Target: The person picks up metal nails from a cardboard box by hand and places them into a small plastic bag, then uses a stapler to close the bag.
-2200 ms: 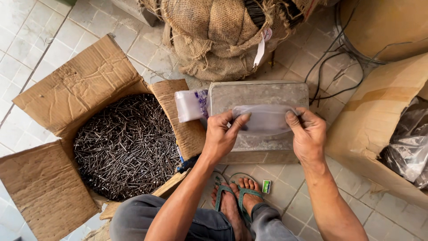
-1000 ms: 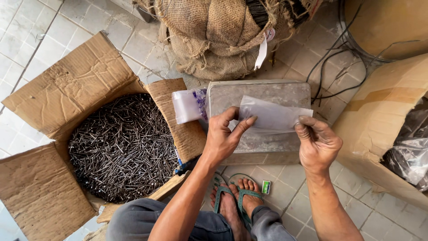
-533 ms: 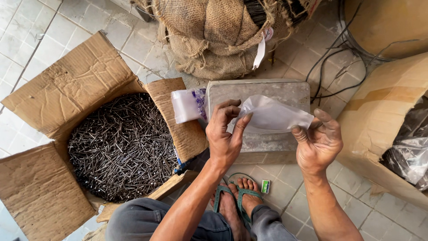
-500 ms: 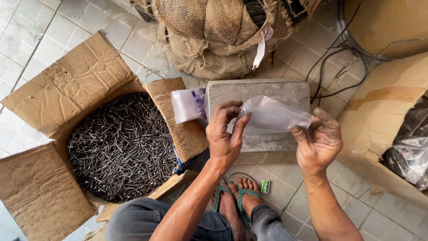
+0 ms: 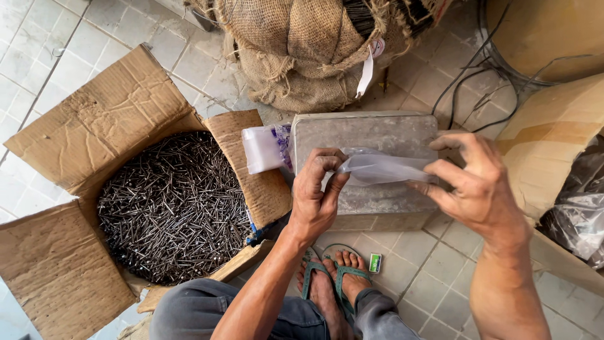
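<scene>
Here, from left across to right:

Carton: an open brown cardboard box (image 5: 82, 126) heaped with dark steel nails (image 5: 173, 204) sits well to the left of the pinch, its torn flap reaching almost to the wrist.

Spare bags: a small stack of clear plastic bags (image 5: 264, 148) lies just left of and above the gripping fingers, against the edge of the grey metal scale platform (image 5: 377, 135).

Left hand: the left hand (image 5: 318, 195) is curled, thumb and fingertips closed on the left end of a thin clear plastic bag (image 5: 384, 169).

Bag: it stretches rightward from that pinch, flattened and slightly sagging, held over the metal platform.

Right hand: the right hand (image 5: 478, 186) is spread wide, fingers extended; the lower fingers touch the bag's right end, but whether they clasp it cannot be told.

Beyond: a burlap sack (image 5: 302, 50) stands above the grip, past the platform; a second cardboard carton (image 5: 553, 138) holding crumpled grey plastic (image 5: 579, 208) lies right of the open hand.

Below: two feet in green flip-flops (image 5: 333, 283) rest on the tiled floor (image 5: 440, 277) beneath the pinch.
</scene>
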